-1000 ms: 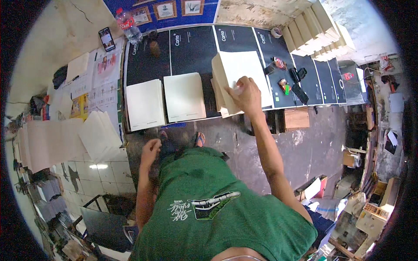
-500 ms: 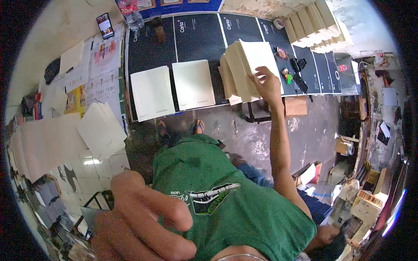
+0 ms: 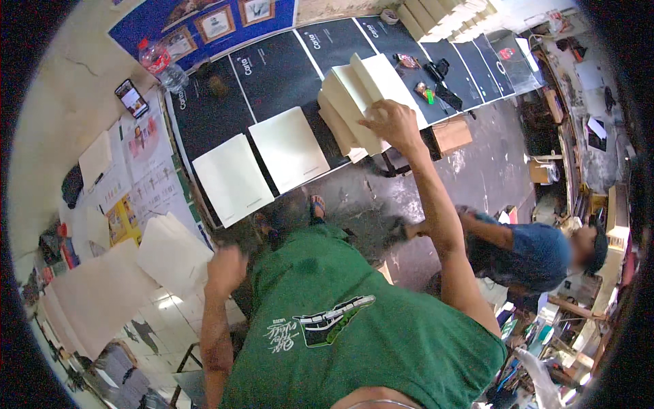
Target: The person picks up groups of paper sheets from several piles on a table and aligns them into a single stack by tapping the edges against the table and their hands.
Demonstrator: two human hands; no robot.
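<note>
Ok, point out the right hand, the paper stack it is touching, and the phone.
Right hand [image 3: 397, 125], head view: back of the hand.
Paper stack [image 3: 349, 97], head view: sheets left of the hand.
Phone [image 3: 132, 99], head view: its screen.

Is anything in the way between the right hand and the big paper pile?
No, nothing that I can see. The right hand is right at the paper pile, with its fingers over the top.
</note>
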